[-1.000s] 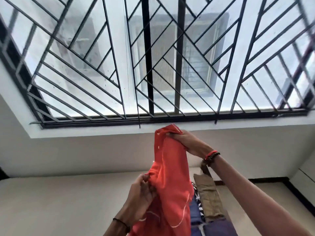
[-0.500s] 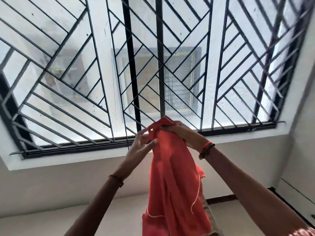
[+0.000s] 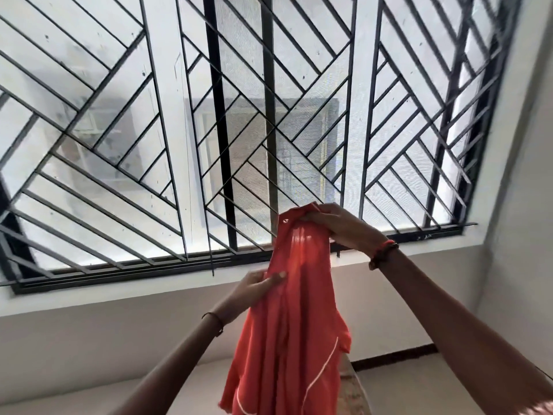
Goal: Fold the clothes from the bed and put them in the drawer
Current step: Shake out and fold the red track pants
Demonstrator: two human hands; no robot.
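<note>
**Orange garment hung by its top, left hand partway down its edge**

Nearest the camera both forearms reach up and forward, the left from lower centre, the right from the lower right corner; between them hangs the orange garment [image 3: 296, 324], held in the air, its long axis vertical and its loose hem at the bottom edge of the view; neither bed nor drawer is in view.

The left hand [image 3: 251, 290] sits lower and closer, at the garment's left edge; its thumb lies on the front of the cloth with the fingers behind, so it pinches that edge; a thin band [image 3: 214, 322] circles the wrist.

Higher and farther, the right hand [image 3: 341, 226] clenches round the bunched top of the garment, knuckles up, carrying its weight; a beaded bracelet [image 3: 384, 253] sits on that wrist.

The cloth runs straight down from the right hand and to the right of the left; by my judgement the coming move is to spread the top edge, the left hand being the freer to slide.

Beyond stands a barred window [image 3: 209, 115].
</note>
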